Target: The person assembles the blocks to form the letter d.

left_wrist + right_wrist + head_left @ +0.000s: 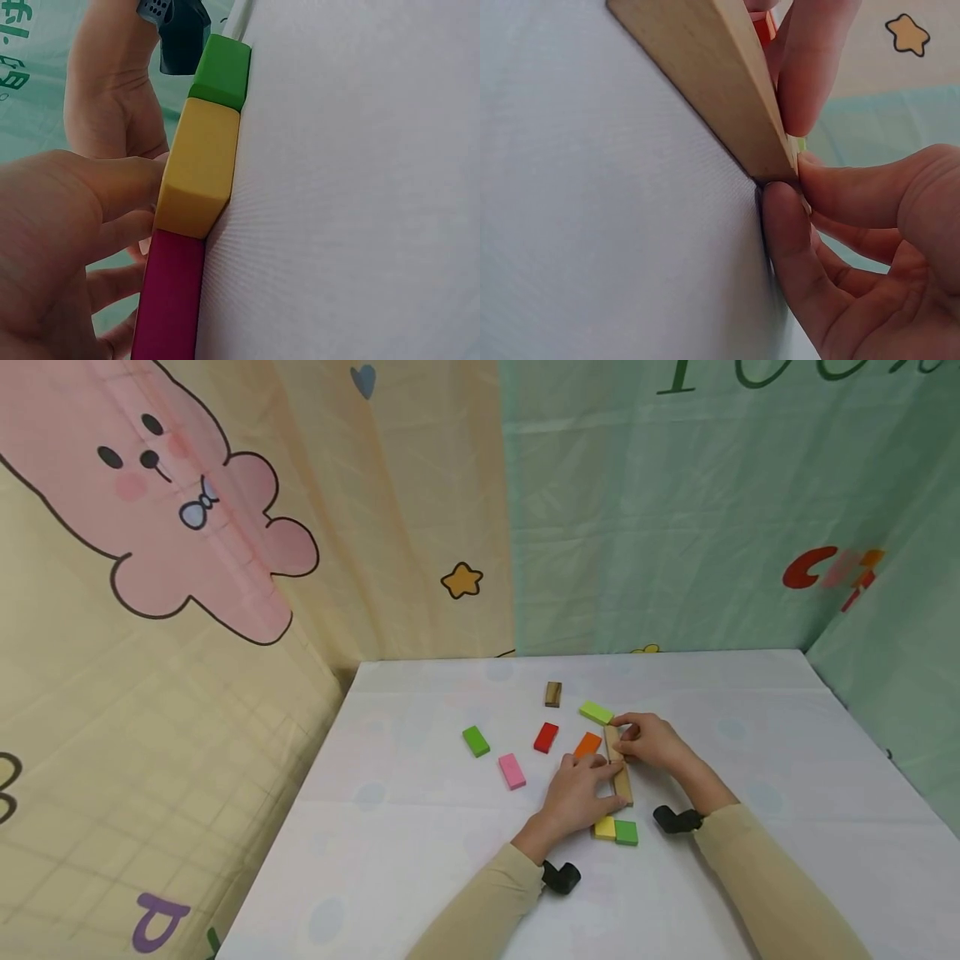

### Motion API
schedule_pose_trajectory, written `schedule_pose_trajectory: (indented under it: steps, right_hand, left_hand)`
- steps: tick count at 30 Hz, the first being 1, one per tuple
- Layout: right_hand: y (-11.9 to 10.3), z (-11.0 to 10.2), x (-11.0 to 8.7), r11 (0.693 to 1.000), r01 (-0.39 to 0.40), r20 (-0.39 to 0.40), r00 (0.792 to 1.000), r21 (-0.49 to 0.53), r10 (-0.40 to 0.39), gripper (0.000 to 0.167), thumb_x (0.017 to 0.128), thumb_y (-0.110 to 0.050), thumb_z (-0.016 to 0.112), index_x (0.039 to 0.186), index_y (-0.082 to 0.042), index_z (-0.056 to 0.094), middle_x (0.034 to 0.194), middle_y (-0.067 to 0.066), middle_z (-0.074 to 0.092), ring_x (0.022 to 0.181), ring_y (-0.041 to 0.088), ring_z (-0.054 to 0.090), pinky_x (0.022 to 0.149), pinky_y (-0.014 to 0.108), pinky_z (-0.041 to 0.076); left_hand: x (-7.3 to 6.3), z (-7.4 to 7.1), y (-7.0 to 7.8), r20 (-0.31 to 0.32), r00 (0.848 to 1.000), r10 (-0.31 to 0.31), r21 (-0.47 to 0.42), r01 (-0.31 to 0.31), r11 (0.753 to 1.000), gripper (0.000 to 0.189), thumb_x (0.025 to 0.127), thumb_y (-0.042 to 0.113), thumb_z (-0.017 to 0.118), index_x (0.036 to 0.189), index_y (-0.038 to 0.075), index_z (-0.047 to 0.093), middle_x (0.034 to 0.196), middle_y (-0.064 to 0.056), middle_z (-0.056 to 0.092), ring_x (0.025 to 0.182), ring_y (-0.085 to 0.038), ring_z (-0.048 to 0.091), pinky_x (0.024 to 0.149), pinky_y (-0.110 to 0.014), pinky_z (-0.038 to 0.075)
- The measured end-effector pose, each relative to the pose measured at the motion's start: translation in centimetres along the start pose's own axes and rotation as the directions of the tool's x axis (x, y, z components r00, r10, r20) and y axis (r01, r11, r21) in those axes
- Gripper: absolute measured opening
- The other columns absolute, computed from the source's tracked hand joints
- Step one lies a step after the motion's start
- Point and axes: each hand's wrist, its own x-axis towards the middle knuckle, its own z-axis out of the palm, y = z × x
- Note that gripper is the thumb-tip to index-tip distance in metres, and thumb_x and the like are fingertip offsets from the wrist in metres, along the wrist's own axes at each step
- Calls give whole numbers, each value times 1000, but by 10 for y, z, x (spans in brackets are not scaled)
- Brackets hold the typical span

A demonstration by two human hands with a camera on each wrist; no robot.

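Observation:
Two plain wooden blocks lie end to end on the white table. The nearer wooden block (pixel 623 787) is held by my left hand (pixel 576 797), thumb by its near end and fingertip by its far end. At the joint between the blocks, my right hand (pixel 651 742) pinches the farther wooden block (pixel 611 740) with thumb and fingers. The right wrist view shows a left finger (pixel 810 75) on the nearer block's edge. Below the left hand sit a yellow block (pixel 199 161) and a green block (pixel 223 71), lined up with a magenta block (pixel 169 300) that the hand hides in the head view.
Beyond the wooden blocks are a lime block (pixel 596 712) and an orange block (pixel 587 744). Farther left lie a red block (pixel 546 737), a pink block (pixel 512 772) and another green block (pixel 476 741). A brown striped block (pixel 552 694) lies toward the back edge.

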Motion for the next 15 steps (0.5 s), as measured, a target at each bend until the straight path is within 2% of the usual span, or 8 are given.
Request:
schedule_pose_trajectory:
  steps: [5,10,15]
  right_hand:
    - [1,-1,1,1000,-3,4,1000,-20,3,43,93,-7,71,133,2,59,97,16,62,75,21,61,65,30,55]
    - [4,-2,2,999,3,2,1000,-33,-3,42,93,-7,70,133,1,59,98,16,62,76,22,60,66,30,54]
    - [6,-1,4,1000,8,10,1000,-22,-7,44,93,-7,70,134,2,58,96,15,63,75,21,61,66,30,54]
  left_hand:
    - [1,1,-1,3,1000,8,-7,-8,1000,55,92,51,69,144,34,57,143,9,53,100,-14,41,75,-19,35]
    - [2,2,-1,8,1000,26,-25,-25,999,57,93,51,68,145,33,55,159,11,37,98,-13,40,73,-19,34]
    - [1,1,0,19,999,46,-9,-46,999,61,94,49,67,150,30,50,159,16,35,96,-13,39,69,-19,34]
